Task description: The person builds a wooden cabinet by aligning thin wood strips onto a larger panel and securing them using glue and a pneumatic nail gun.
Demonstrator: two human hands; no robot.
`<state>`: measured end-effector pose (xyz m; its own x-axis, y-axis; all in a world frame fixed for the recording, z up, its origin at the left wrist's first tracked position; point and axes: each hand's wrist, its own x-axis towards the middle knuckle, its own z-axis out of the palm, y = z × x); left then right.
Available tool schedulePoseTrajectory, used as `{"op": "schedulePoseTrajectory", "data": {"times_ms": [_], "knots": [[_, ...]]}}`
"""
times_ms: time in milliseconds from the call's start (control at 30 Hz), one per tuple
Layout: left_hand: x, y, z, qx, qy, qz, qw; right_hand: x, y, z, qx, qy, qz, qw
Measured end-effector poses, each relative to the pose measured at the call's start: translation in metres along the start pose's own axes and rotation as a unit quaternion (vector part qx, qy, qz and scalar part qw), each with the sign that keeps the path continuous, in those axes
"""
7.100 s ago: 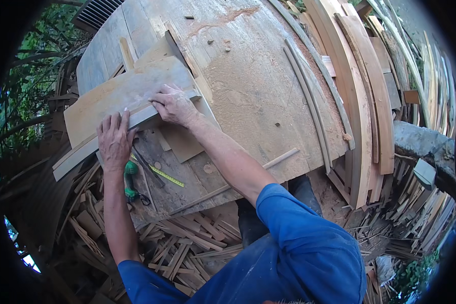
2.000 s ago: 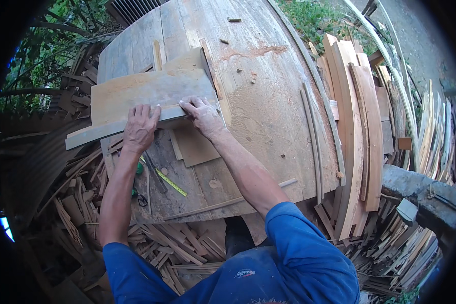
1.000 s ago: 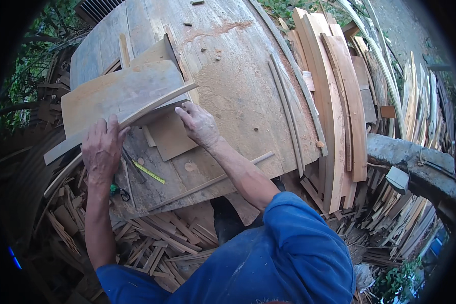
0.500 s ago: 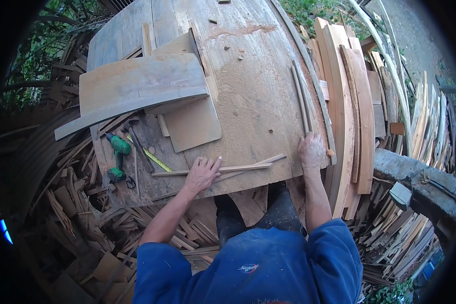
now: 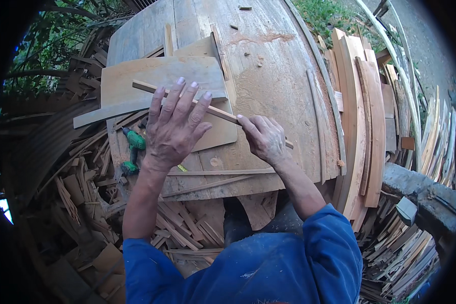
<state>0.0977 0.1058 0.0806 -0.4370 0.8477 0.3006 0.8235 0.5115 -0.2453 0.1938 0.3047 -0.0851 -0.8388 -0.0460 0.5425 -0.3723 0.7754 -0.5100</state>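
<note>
A slim wooden strip (image 5: pixel 220 116) is raised slantwise over the bench, gripped near its right end by my right hand (image 5: pixel 266 140), fingers closed. My left hand (image 5: pixel 173 126) is open, palm down with fingers spread, and overlaps the strip's left part; whether it touches the strip I cannot tell. Beyond it lies a pale wooden panel piece (image 5: pixel 159 76) with a curved edge board. Two more strips rest by the near edge: a straight strip (image 5: pixel 228 172) and a slanting strip (image 5: pixel 213 185). Another long strip (image 5: pixel 317 126) lies along the bench's right side.
A green cordless drill (image 5: pixel 136 144) sits at the bench's left, beside a partly hidden yellow tape measure (image 5: pixel 182 168). Sawdust and small offcuts dot the wooden bench (image 5: pixel 268 76). Stacked boards (image 5: pixel 357 121) stand at the right; scrap wood (image 5: pixel 187 228) heaps below and left.
My right hand has come from the bench's right side toward the middle, bringing up a strip from there. My left hand has risen off the strips at the near edge and spread open.
</note>
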Motion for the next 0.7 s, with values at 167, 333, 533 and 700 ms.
{"op": "schedulePoseTrajectory", "data": {"times_ms": [167,333,533,700], "knots": [[-0.013,-0.09,0.012,0.066,-0.303,-0.043,0.95,0.092,0.005,0.087,0.083,0.087,-0.058,0.991],[-0.046,-0.15,0.049,0.031,-0.251,-0.082,0.964,0.127,-0.019,0.174,0.181,0.101,0.087,0.974],[-0.045,-0.154,0.068,0.018,-0.254,-0.122,0.959,0.122,-0.012,0.211,0.281,0.112,0.16,0.94],[-0.061,-0.164,0.076,-0.055,-0.263,-0.174,0.948,0.118,-0.011,0.214,0.283,0.088,0.148,0.944]]}}
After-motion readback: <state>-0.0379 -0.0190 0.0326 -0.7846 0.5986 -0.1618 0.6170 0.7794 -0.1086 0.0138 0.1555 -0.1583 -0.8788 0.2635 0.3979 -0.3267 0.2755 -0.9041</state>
